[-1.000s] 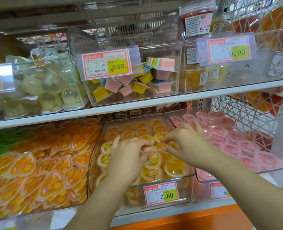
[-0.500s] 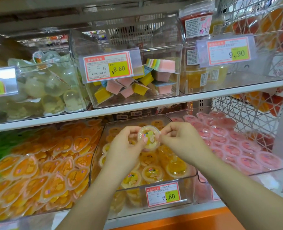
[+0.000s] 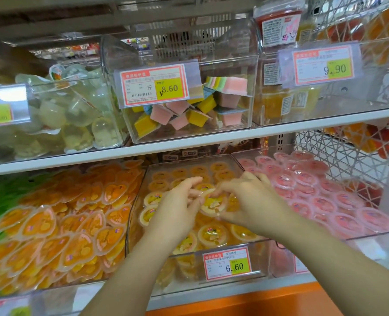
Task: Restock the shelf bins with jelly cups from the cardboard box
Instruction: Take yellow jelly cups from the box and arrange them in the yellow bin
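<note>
Both hands share one round yellow jelly cup with a printed lid [image 3: 212, 202] — the left hand [image 3: 177, 208] and the right hand [image 3: 250, 201] each keep a fingertip grip pinching its rim, low over the clear plastic shelf bin tagged 6.60 [image 3: 184, 267]. Set down tilted, the cup would likely perch on neighbouring lids and slide forward, or knock the packed rows askew. That bin is nearly full of round yellow cups. Beside it sit orange heart-shaped cups [image 3: 52, 224] on the left and pink round cups [image 3: 314, 190] on the right — the cardboard box is out of view.

Close head view, down onto shelf bin [image 3: 259, 258]
</note>
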Motion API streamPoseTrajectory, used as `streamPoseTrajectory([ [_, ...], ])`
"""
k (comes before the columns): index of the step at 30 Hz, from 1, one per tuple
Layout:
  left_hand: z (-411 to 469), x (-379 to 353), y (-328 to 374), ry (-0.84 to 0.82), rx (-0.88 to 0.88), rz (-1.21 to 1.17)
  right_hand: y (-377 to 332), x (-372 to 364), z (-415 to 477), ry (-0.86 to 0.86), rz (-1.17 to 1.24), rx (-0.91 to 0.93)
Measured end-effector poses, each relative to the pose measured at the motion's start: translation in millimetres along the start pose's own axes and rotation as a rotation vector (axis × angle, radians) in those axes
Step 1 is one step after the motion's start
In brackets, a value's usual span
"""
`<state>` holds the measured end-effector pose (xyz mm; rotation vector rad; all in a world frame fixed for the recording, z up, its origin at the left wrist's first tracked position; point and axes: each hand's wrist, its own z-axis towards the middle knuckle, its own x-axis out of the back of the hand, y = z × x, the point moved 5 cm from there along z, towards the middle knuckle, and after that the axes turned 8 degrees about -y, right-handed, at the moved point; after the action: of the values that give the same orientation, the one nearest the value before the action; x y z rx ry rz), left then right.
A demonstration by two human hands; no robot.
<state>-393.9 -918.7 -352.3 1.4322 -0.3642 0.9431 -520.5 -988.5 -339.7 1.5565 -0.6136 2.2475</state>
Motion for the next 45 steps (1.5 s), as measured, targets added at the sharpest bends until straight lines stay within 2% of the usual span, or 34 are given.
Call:
streamPoseTrajectory([
  [5,-7,23,-3,0.016,-0.001,0.35,0,-14,3,-0.03,-0.05,-0.075],
  [9,-14,33,-12,-0.085,0.045,0.546,-4,-14,7,0.033,-0.059,-0.126],
  [12,-15,30,-16,-0.175,0.043,0.561,-7,-19,8,0.001,-0.131,-0.148],
  [19,-14,28,-21,-0.191,0.026,0.582,-7,-9,8,-0.111,-0.219,-0.101],
  [22,-14,28,-18,-0.17,0.013,0.608,16,18,5,-0.068,-0.248,-0.185],
  [25,-13,22,-10,-0.123,-0.036,0.654,35,32,-1,-0.106,-0.289,-0.249],
  [34,-11,-13,2,-0.234,-0.076,0.725,31,3,-3,-0.227,-0.316,-0.221],
  [45,-10,-16,-4,-0.281,-0.078,0.689,36,-5,3,-0.302,-0.052,-0.238],
])
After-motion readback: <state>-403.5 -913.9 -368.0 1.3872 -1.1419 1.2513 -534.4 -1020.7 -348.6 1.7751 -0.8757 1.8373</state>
